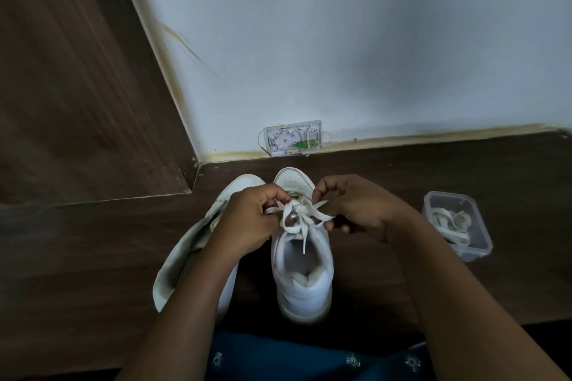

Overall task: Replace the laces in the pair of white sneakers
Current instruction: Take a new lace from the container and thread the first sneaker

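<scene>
Floor (93, 241): dark brown wood-grain boards. It carries both sneakers and the container.
Wall (340, 40): plain white, lit unevenly, with a broad soft shadow across its right half.
Wall seam (433, 137): a yellowed, uneven strip runs where the wall meets the floor and continues up the wall's left edge.
Wood panel (77, 86): dark brown, upright at the left, meeting the wall at a corner.
Junction box (294, 138): small, white and uncovered, fixed low on the wall just above the seam. Thin wires and a green part show inside.
Upright sneaker (301, 281): white, standing on its sole at centre with the toe toward the wall and the heel toward the person.
Tipped sneaker (185, 260): white, lying on its side just left of the upright sneaker, partly under the left forearm.
Lace (297, 216): white and flat, gathered in loops over the upright sneaker's tongue, with one end hanging into the shoe opening.
Left hand (247, 219): fingers curled together, pinching the lace from the left.
Right hand (356, 207): fingers curled, thumb and forefinger pinching a lace loop from the right.
Container (476, 252): clear plastic, open-topped, on the floor right of the sneakers and apart from them.
Spare laces (452, 223): off-white, coiled inside the container.
Cloth (309, 359): dark blue with small pale motifs, at the bottom edge.
</scene>
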`<state>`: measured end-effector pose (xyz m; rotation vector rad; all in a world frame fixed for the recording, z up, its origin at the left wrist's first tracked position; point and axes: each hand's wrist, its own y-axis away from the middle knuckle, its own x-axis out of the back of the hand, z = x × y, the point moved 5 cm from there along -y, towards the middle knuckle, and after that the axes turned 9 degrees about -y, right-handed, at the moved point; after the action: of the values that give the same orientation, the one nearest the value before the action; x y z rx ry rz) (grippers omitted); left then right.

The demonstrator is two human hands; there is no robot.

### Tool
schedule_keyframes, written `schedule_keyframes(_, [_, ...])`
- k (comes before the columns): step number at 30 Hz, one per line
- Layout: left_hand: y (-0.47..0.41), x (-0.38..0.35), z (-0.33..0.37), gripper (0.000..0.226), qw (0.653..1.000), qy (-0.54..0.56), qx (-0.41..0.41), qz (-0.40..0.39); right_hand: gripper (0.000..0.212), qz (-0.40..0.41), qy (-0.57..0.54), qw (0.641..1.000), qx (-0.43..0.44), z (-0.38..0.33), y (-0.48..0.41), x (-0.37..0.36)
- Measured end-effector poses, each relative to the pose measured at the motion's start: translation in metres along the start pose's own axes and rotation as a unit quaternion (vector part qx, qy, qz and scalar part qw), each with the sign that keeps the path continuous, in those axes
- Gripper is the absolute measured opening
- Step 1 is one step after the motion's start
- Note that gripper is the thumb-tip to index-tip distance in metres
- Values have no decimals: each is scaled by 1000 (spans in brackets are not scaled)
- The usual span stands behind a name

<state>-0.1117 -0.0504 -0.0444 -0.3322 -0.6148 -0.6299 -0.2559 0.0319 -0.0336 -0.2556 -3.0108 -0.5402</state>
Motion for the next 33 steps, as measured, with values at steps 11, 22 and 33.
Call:
schedule_keyframes(11, [4,3,10,25,989,-126,-75,26,29,65,-212,974,-56,0,2,6])
schedule_keyframes(22, [7,0,16,14,981,-168,-92,17,11,52,74,995,37,-6,5,6])
schedule_keyframes(33, [6,4,17,2,970,-229,-83,19,29,85,59,994,26,4,-7,7])
